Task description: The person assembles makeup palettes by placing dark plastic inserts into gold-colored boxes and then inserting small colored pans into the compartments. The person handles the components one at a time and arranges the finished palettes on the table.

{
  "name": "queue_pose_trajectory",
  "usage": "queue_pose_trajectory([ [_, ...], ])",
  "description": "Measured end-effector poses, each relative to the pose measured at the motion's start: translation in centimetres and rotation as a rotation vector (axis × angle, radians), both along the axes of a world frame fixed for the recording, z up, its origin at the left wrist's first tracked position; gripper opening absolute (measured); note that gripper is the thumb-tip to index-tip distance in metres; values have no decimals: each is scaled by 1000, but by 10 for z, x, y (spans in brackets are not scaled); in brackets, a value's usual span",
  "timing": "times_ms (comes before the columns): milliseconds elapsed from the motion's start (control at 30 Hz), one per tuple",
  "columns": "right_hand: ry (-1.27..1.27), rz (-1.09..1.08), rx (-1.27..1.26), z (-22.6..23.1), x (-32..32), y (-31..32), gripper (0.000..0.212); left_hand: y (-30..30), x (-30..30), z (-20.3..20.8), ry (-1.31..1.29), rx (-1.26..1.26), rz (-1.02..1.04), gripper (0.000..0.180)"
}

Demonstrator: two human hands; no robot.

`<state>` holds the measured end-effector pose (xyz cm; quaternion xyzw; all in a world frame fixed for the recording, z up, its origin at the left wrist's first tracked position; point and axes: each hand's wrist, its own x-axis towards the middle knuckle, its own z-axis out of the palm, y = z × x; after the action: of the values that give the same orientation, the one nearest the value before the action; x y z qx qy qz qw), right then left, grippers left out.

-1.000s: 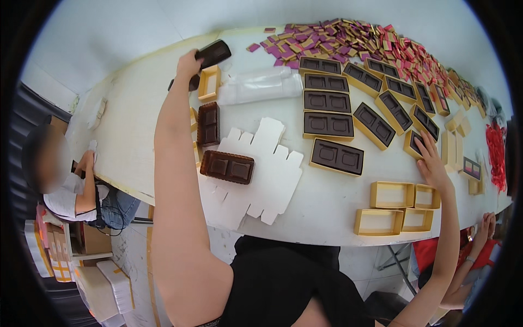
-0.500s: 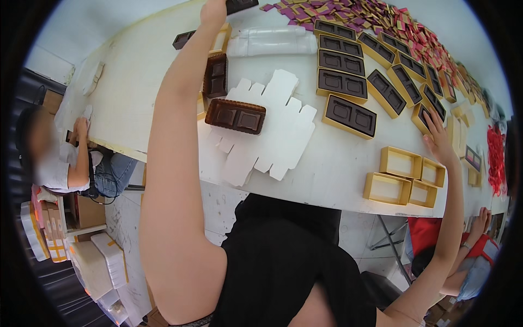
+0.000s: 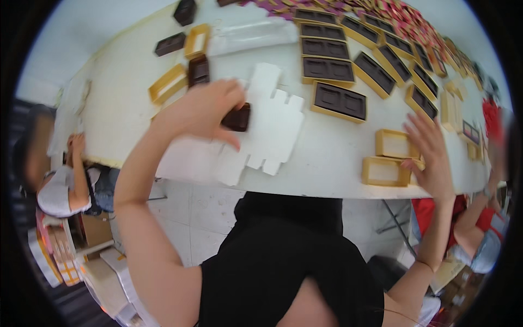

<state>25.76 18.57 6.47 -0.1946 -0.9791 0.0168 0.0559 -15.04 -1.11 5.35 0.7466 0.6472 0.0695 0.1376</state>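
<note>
My left hand (image 3: 210,111) is over a dark brown plastic tray (image 3: 238,117), thumb and fingers apart on either side of it; whether they touch it is unclear. Underneath lies a flat, unfolded white carton (image 3: 278,128). Another brown tray (image 3: 199,70) sits just beyond that hand. On the right, my right hand (image 3: 429,152) has its fingers spread over a cluster of empty gold boxes, with one box (image 3: 385,171) in front and another box (image 3: 393,143) behind it. The hand partly covers the others. Nothing shows in its grasp.
Several gold boxes with dark inserts (image 3: 339,102) stand in rows beyond the carton. A heap of small purple and red pieces (image 3: 376,12) fills the far edge. A clear plastic bundle (image 3: 253,36) lies far left of centre. Other people sit at both sides.
My left hand has come back from the far edge, without the dark tray it held, to the brown tray on the carton. My right hand has moved nearer, from an insert-filled box to the empty boxes.
</note>
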Motion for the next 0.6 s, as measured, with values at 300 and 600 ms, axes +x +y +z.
queue_pose_trajectory([
  [300, -49, -115, 103, -78, 27, -31, 57, 15, 51, 1, -569, 308, 143, 27],
  [600, 581, 42, 140, -30, 14, -10, 72, 153, 178, -5, -1430, -769, -14, 65],
])
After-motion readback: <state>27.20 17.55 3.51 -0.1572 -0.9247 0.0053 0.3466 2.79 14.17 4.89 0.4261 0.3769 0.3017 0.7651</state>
